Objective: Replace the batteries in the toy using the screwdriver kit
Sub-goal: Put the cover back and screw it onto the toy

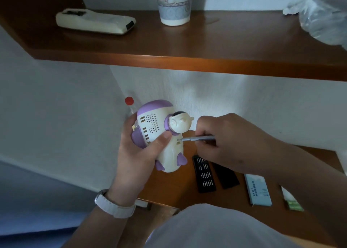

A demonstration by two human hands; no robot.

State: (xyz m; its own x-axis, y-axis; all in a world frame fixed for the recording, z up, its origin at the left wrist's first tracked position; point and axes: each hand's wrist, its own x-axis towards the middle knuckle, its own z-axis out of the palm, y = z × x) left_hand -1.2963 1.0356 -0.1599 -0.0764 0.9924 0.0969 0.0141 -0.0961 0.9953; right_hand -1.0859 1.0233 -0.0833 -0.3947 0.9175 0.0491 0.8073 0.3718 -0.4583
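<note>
A person's left hand holds a white-and-purple rocket-shaped toy just below the middle of the view, above the near left corner of a wooden desk. The forearm rises from 7 o'clock, a white wristwatch on the wrist. The fingers curl behind the toy's body and the thumb presses across its front, below the speaker holes. The toy's purple nose points to 12 o'clock and its small fins to 6.

The right hand reaches in from 4 o'clock, back of the hand to the camera, its fingers curled in a pinch round a slim silver screwdriver. The shaft lies almost level and points to 9 o'clock. Its tip meets a small hole in the toy's side, just under the round figure head.

On the desk, at 5 o'clock from the toy, a black bit tray lies open with rows of bits, its black lid just beside it. Farther toward 4 o'clock lie a pale blue box and a green-and-white pack, whose contents cannot be made out. A red-capped bottle stands at 11 o'clock, behind the toy.

A wooden shelf above carries a cream remote control at 10 o'clock, a patterned paper cup at 12 and a crumpled plastic bag at 2.
</note>
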